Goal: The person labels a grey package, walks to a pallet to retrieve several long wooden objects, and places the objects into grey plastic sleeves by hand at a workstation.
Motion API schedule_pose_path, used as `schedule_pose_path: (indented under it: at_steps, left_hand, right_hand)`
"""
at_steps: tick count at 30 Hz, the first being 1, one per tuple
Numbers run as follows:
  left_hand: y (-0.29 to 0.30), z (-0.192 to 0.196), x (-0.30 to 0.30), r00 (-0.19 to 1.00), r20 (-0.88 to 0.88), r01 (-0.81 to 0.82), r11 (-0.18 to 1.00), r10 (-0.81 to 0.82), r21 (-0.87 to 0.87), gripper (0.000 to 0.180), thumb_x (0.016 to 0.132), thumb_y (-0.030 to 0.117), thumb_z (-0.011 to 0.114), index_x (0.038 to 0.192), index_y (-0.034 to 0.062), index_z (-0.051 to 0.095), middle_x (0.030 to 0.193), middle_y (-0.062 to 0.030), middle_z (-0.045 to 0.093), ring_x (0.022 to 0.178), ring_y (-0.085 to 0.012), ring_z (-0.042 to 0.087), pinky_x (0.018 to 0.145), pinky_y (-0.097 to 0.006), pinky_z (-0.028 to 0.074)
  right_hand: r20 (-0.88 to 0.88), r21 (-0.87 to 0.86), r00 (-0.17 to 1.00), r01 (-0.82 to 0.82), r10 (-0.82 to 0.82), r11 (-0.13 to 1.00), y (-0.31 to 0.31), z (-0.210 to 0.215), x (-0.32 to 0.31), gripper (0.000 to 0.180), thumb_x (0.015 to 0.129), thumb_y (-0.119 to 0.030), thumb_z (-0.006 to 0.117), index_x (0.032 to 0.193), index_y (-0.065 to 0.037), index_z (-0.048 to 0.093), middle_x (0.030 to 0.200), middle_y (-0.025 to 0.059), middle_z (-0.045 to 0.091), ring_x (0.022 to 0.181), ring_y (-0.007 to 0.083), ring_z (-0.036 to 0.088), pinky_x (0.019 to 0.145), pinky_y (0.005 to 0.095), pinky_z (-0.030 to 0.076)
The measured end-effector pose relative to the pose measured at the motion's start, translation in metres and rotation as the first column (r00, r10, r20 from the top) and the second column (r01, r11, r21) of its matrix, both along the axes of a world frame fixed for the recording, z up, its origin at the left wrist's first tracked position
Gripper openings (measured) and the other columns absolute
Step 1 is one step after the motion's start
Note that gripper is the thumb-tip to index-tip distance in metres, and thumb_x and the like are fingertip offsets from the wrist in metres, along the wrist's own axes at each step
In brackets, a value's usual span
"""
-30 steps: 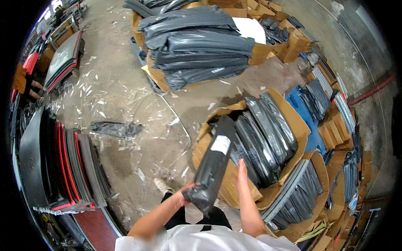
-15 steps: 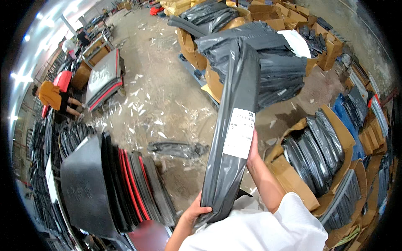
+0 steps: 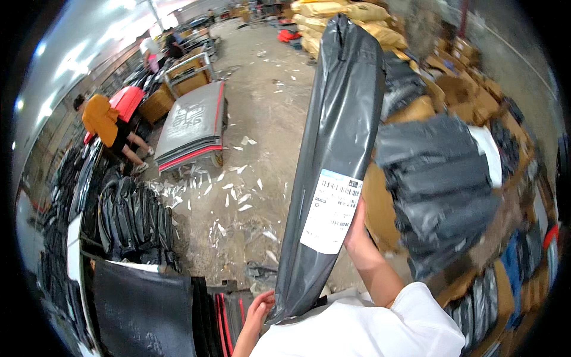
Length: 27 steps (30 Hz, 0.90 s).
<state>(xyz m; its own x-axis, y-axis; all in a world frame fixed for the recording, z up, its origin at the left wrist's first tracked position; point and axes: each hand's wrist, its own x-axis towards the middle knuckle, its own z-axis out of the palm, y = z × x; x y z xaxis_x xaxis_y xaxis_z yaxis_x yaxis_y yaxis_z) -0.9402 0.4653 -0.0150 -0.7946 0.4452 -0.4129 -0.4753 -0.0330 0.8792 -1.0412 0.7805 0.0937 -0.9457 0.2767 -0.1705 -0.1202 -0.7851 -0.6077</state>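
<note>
A long package (image 3: 333, 131) in shiny black plastic stands tilted in front of me, its top leaning away. On its lower front sits a white printed label (image 3: 332, 211). My right hand (image 3: 355, 229) grips the package's right edge beside the label, with most of the fingers hidden behind it. Down at the lower left corner, my left hand (image 3: 259, 309) has its fingers curled against the plastic edge; part of them is out of sight.
Stacked black packages (image 3: 437, 184) lie to my right, near open cardboard boxes (image 3: 464, 89). At lower left are dark mats (image 3: 143, 303), some red-edged. Farther off stands a loaded cart (image 3: 196, 119), near a person in orange (image 3: 102, 119). White scraps (image 3: 238, 196) litter the floor.
My view has turned left and up, so the mats sit lower and the black stack farther right. The package stays in my hands; my left hand's thumb no longer lies across its front.
</note>
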Motion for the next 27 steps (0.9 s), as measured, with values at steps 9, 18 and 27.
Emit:
schedule_pose_path:
  at_steps: [9,18,27]
  left_hand:
    - [0.054,-0.001,-0.266,0.954,-0.299,-0.024,0.983,-0.031,-0.181,0.077,0.068,0.026,0.073,0.130,0.0033,0.033,0.122,-0.0119,0.045,0.113,-0.0193,0.042,0.096,-0.031,0.031]
    - [0.131,0.009,-0.603,0.908,-0.256,0.259,0.925,-0.331,-0.276,0.075,0.072,0.040,0.067,0.131,0.0076,0.033,0.121,-0.0167,0.046,0.113,-0.0248,0.044,0.096,-0.033,0.032]
    - [0.191,-0.018,-0.922,0.914,-0.233,0.240,0.906,-0.332,-0.349,0.073,0.070,0.044,0.068,0.126,0.0077,0.040,0.117,-0.0159,0.051,0.109,-0.0254,0.049,0.092,-0.033,0.037]
  right_hand:
    - [-0.324,0.025,0.946,0.004,0.004,1.000,0.029,-0.001,-0.288,0.066,0.084,-0.058,0.030,0.126,-0.008,0.040,0.122,0.0096,0.048,0.108,0.0259,0.048,0.091,0.0378,0.040]
    - [-0.197,0.001,0.964,0.183,-0.179,0.983,0.146,-0.040,-0.522,0.056,0.087,-0.053,0.028,0.118,-0.009,0.044,0.113,0.0122,0.051,0.101,0.0231,0.051,0.084,0.0402,0.044]
    - [-0.081,-0.039,0.949,0.302,-0.304,0.953,0.206,-0.061,-0.833,0.068,0.082,-0.063,0.026,0.118,-0.009,0.047,0.108,0.0067,0.055,0.095,0.0222,0.056,0.082,0.0389,0.047]
